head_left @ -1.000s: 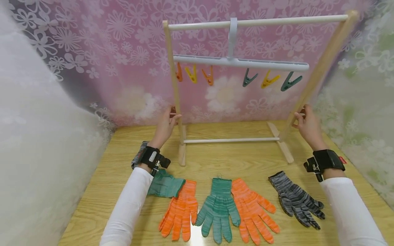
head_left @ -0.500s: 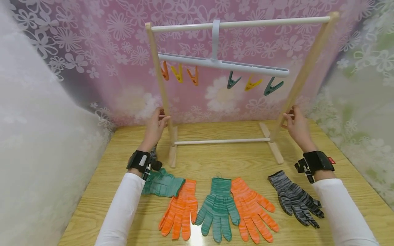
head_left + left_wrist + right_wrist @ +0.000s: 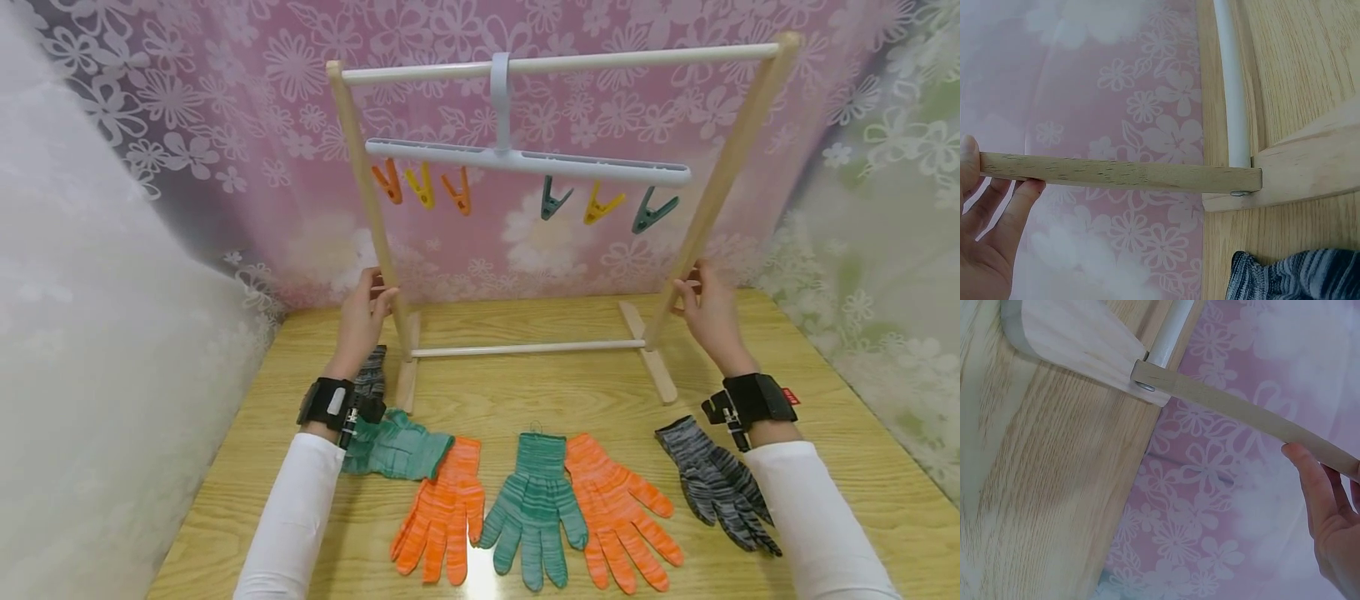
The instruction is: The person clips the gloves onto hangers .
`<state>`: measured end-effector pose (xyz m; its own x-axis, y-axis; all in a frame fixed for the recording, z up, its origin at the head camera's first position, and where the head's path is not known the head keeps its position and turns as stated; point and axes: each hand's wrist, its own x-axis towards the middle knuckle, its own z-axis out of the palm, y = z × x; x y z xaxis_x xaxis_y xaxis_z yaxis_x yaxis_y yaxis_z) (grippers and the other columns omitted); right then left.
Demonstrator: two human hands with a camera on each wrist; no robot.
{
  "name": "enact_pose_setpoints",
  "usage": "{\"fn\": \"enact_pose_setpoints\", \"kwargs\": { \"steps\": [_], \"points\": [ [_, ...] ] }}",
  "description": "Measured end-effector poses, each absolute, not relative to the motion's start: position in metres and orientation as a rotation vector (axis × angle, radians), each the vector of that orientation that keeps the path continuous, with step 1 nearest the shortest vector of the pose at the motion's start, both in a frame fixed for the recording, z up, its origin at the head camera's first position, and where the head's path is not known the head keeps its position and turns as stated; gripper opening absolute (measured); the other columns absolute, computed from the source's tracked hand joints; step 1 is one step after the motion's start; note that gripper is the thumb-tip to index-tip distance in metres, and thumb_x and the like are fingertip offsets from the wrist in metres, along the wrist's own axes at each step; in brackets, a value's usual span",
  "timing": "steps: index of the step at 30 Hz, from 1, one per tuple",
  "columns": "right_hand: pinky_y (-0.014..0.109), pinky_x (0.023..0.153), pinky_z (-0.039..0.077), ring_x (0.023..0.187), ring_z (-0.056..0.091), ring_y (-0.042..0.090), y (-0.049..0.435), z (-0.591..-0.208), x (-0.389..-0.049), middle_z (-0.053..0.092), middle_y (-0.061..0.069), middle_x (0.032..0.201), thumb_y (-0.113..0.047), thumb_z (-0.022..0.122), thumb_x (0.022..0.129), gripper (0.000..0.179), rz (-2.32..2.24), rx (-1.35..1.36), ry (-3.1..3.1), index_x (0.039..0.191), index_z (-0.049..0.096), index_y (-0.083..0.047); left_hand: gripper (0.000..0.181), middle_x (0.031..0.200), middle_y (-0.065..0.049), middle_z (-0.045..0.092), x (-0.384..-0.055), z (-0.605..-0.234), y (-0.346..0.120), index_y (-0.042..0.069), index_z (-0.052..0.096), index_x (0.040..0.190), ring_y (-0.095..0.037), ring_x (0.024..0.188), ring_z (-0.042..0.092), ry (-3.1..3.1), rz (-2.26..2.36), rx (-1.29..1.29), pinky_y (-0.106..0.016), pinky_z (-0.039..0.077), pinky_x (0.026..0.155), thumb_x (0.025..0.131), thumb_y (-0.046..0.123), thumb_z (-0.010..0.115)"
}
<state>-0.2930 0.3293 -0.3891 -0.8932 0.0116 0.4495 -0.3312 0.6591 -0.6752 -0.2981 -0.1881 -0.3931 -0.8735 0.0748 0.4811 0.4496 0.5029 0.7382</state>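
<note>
A wooden drying rack with white crossbars stands at the back of the table. My left hand pinches its left upright at about mid-lower height, thumb in front. On the opposite side my right hand holds the right upright between thumb and fingers. A pale grey hanger is hooked over the top bar and tilts slightly down to the right. Orange, yellow and dark green clothespins hang from it, including a green clothespin at its right end. In the left wrist view, fingers touch the upright's edge.
In front of the rack lie an orange glove, a green glove, a second orange glove and a grey-black glove. A folded green glove and another grey glove lie by the left forearm. A floral curtain stands behind.
Both hands have moved the rack to the left across the table, with the hanger swaying and tilting. The grey glove at the left now shows beside the rack's left foot. The front gloves stay put.
</note>
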Motion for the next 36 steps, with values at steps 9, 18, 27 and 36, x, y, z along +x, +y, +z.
{"fn": "enact_pose_setpoints", "kwargs": {
  "steps": [9,18,27,36],
  "points": [
    [0.021,0.072,0.060,0.104,0.059,0.050,0.318,-0.391,-0.291,0.053,0.033,0.120,-0.014,0.046,0.109,0.044,1.111,0.272,-2.448,0.146,0.036,0.006,0.042,0.128,-0.024,0.058,-0.293,-0.397,-0.198,0.003,0.045,0.142,-0.039,0.116,0.063,-2.338,-1.308,-0.410,-0.050,0.060,0.088,0.106,0.023,0.053],
    [-0.002,0.066,0.046,0.103,0.058,0.048,0.308,-0.391,-0.286,0.053,0.033,0.120,-0.014,0.046,0.109,0.045,1.153,0.291,-2.436,0.148,0.036,0.006,0.041,0.128,-0.024,0.060,-0.291,-0.397,-0.206,0.003,0.046,0.141,-0.039,0.116,0.063,-2.339,-1.291,-0.358,-0.051,0.060,0.087,0.106,0.022,0.053],
    [0.037,0.076,0.059,0.103,0.058,0.047,0.303,-0.391,-0.283,0.053,0.032,0.121,-0.017,0.045,0.109,0.045,1.108,0.283,-2.446,0.148,0.036,0.004,0.042,0.129,-0.023,0.060,-0.287,-0.395,-0.211,0.004,0.046,0.143,-0.039,0.118,0.062,-2.353,-1.251,-0.347,-0.052,0.060,0.087,0.106,0.024,0.052],
    [0.050,0.077,0.057,0.104,0.059,0.048,0.299,-0.392,-0.281,0.054,0.032,0.119,-0.015,0.046,0.109,0.044,1.063,0.258,-2.434,0.148,0.037,0.005,0.043,0.129,-0.024,0.060,-0.285,-0.395,-0.209,0.003,0.046,0.143,-0.040,0.117,0.062,-2.341,-1.258,-0.343,-0.055,0.059,0.087,0.106,0.025,0.052]
  ]
}}
